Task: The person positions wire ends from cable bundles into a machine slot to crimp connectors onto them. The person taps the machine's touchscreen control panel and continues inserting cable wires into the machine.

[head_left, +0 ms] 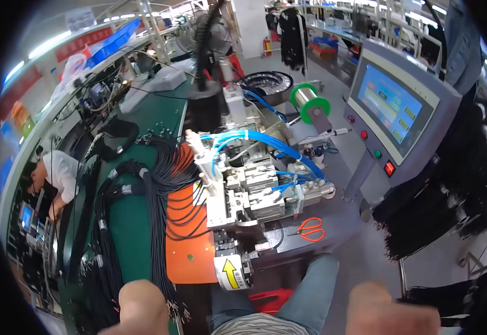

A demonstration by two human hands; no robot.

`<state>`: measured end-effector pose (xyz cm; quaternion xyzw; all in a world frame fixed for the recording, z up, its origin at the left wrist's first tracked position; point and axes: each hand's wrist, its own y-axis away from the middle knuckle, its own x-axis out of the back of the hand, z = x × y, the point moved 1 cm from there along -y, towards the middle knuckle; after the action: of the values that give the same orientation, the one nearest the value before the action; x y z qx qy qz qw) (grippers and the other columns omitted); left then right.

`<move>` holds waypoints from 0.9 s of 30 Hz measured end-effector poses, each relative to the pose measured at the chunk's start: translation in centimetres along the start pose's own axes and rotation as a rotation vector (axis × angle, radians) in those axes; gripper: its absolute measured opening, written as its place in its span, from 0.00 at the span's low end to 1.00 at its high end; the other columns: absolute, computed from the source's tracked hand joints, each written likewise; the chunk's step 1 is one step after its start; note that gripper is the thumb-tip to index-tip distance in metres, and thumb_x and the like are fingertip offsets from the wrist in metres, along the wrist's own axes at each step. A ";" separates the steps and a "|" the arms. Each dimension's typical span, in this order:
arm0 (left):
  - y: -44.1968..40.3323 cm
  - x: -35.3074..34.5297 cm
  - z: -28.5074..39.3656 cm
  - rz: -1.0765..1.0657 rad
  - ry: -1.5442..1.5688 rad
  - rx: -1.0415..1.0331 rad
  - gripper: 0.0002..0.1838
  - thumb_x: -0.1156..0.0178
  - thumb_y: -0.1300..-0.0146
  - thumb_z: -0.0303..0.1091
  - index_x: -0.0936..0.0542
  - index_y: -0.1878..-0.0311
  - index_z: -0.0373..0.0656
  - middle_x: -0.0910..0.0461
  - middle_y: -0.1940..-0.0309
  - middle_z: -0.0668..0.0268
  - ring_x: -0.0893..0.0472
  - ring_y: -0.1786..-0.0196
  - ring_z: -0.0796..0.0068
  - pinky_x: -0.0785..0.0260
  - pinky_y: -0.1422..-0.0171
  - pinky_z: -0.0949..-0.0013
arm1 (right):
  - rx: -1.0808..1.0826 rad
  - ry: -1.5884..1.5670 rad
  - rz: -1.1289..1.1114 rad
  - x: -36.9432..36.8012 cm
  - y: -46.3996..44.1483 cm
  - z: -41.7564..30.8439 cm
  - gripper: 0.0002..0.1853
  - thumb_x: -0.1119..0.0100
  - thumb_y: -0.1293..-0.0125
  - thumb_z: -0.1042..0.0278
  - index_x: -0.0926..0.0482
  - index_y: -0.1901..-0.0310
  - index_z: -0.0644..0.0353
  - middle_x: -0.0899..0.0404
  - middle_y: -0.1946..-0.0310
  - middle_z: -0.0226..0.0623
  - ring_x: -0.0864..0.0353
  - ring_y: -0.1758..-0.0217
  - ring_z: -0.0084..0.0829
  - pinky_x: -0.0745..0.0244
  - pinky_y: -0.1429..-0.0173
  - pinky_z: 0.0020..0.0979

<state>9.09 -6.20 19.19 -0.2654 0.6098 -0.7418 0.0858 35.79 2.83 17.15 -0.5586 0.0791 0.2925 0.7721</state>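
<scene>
My left hand (pixel 142 310) shows at the bottom edge as a rounded, blurred shape, its fingers hidden. It is nearest to the lower ends of the black cables (pixel 160 223) bundled on the green bench. At the lower right, my right hand (pixel 391 314) is smeared by motion, raised over the floor beside my leg; whether it holds anything cannot be made out. Between and beyond the hands stands a metal machine (pixel 254 184) with blue air tubes (pixel 271 142). Several black cables lie across an orange plate (pixel 190 259) at its left. Red-handled scissors (pixel 311 229) rest on the machine's base.
A control panel (pixel 391 106) with a lit screen stands right of the machine. Behind is a wire spool (pixel 309 103) with green flanges. Black cables (pixel 422 212) hang at the right. A co-worker (pixel 59 178) bends over equipment across the green bench (pixel 123 218).
</scene>
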 end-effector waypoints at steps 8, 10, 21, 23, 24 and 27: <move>10.9 2.9 -11.1 -0.033 -0.337 0.585 0.14 0.44 0.31 0.28 0.23 0.44 0.34 0.18 0.56 0.55 0.19 0.52 0.70 0.29 0.42 0.70 | -0.493 0.876 -1.320 9.6 4.0 5.9 0.17 0.39 0.45 0.69 0.20 0.53 0.67 0.16 0.54 0.42 0.22 0.42 0.49 0.37 0.38 0.46; 14.8 5.7 -14.3 0.249 -0.396 0.940 0.13 0.47 0.28 0.24 0.23 0.43 0.33 0.19 0.54 0.61 0.21 0.49 0.73 0.31 0.39 0.69 | -0.453 0.984 -1.422 8.9 2.7 7.9 0.18 0.39 0.46 0.73 0.22 0.52 0.67 0.19 0.49 0.43 0.25 0.38 0.52 0.38 0.36 0.49; 36.1 23.2 -24.7 0.486 -0.477 1.321 0.15 0.45 0.27 0.32 0.22 0.42 0.35 0.19 0.55 0.67 0.21 0.54 0.80 0.33 0.42 0.75 | -0.057 1.450 -1.888 6.8 -1.8 16.8 0.17 0.36 0.41 0.71 0.21 0.52 0.70 0.21 0.46 0.45 0.31 0.30 0.44 0.42 0.29 0.52; 36.0 23.3 -24.8 0.446 -0.439 1.303 0.15 0.45 0.26 0.33 0.22 0.43 0.35 0.20 0.57 0.68 0.23 0.55 0.81 0.33 0.43 0.76 | -0.073 1.442 -1.941 7.1 -1.4 17.5 0.16 0.38 0.40 0.73 0.23 0.50 0.68 0.22 0.45 0.44 0.32 0.29 0.45 0.44 0.29 0.53; 36.1 23.3 -25.0 0.425 -0.424 1.289 0.15 0.45 0.26 0.33 0.22 0.43 0.35 0.20 0.58 0.69 0.23 0.56 0.82 0.33 0.44 0.76 | -0.065 1.440 -1.954 7.2 -1.3 17.9 0.16 0.38 0.40 0.73 0.23 0.50 0.68 0.22 0.45 0.44 0.32 0.29 0.45 0.44 0.29 0.53; 36.8 23.4 -25.2 0.413 -0.409 1.261 0.15 0.45 0.26 0.34 0.22 0.43 0.36 0.21 0.59 0.70 0.23 0.55 0.82 0.33 0.43 0.76 | -0.017 1.524 -1.991 7.5 -0.9 19.2 0.16 0.38 0.39 0.72 0.23 0.50 0.69 0.22 0.44 0.44 0.32 0.30 0.44 0.43 0.28 0.53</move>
<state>-30.41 -4.00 -11.90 -0.1777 0.0718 -0.8582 0.4761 38.49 22.81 21.47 -0.4079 0.0472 -0.8133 0.4122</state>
